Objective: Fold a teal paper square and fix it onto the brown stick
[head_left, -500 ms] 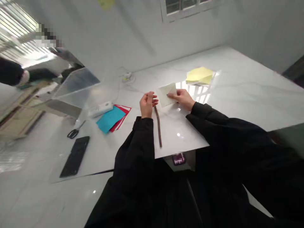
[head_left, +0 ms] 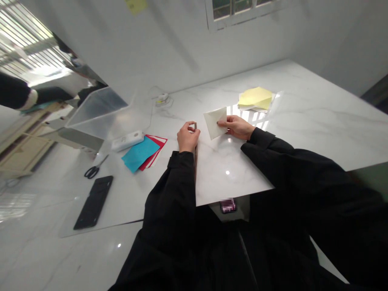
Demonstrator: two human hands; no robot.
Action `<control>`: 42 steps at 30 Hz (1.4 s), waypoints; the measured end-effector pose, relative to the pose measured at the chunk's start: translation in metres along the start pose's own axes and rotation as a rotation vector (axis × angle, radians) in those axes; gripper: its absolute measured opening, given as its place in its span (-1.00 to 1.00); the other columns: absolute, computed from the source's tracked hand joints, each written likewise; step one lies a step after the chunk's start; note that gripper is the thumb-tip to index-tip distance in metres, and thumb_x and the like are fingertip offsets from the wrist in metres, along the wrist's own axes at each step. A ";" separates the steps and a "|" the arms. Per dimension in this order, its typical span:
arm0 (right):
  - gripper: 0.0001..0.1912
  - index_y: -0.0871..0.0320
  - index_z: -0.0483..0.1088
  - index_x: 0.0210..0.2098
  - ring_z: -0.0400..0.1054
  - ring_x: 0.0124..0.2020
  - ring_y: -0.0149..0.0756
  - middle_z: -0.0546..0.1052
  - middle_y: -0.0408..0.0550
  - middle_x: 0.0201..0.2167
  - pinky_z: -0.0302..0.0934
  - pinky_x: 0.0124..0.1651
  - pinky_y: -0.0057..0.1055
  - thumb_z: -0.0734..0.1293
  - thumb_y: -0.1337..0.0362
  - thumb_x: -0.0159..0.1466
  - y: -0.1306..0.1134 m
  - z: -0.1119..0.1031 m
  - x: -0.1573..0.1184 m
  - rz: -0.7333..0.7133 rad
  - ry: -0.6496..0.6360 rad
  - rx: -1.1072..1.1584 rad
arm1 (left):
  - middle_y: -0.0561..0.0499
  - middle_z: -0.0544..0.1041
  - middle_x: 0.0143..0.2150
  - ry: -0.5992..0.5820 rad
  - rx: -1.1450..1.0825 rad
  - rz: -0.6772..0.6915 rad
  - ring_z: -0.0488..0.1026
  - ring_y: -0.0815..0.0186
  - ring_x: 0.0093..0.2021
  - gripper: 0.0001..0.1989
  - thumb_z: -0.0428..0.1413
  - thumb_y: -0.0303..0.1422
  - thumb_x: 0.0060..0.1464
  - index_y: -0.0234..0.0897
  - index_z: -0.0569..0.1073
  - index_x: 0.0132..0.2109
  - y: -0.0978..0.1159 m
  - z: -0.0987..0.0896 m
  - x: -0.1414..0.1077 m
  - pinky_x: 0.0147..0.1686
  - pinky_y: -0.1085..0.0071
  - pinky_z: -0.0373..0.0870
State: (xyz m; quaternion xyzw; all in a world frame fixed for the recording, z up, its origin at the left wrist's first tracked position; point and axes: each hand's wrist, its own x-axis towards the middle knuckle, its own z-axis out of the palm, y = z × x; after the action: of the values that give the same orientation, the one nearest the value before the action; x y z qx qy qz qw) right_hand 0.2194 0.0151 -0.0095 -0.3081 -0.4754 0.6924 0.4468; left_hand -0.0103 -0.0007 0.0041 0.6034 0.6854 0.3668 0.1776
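Note:
My left hand (head_left: 187, 137) is closed on the upper end of a thin brown stick (head_left: 195, 161), whose tip shows between thumb and fingers. The lower part of the stick runs down beside my left sleeve. To the right, my right hand (head_left: 239, 127) pinches a pale cream paper piece (head_left: 214, 123) by its right side, thumb on top, above the white marbled table (head_left: 230, 161). A small dark spot shows at the thumb tip. The paper and the stick are apart.
Blue sheets (head_left: 141, 153) and red-edged sheets (head_left: 157, 142) lie left of my hands, near a power strip (head_left: 129, 140), scissors (head_left: 92, 171) and a black phone-like slab (head_left: 93, 202). Yellow sheets (head_left: 256, 99) lie at the back right. A clear bin (head_left: 100, 113) stands left; another person's dark sleeve (head_left: 13, 91) is beyond.
My left hand has closed on the stick, which lay on the table, and shifted it slightly left. My right hand has moved a little right with the paper.

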 end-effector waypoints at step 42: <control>-0.83 -0.13 0.70 -0.35 0.47 -0.14 -0.03 0.63 0.02 -0.26 0.40 -0.01 0.01 0.59 -0.02 0.19 -0.051 0.038 -0.035 -0.717 -0.008 -0.602 | 0.04 0.55 -0.29 -0.794 -1.137 -0.009 0.37 0.45 -0.48 -0.41 0.52 -0.24 -0.15 -0.15 0.60 0.06 0.029 -0.034 -0.038 -0.42 0.45 0.33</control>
State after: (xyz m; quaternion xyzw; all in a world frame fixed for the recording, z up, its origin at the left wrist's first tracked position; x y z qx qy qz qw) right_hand 0.2186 -0.0239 0.0517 -0.2375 -0.7334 0.3269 0.5467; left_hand -0.0059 -0.0473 0.0399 0.5024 0.2724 0.4199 0.7050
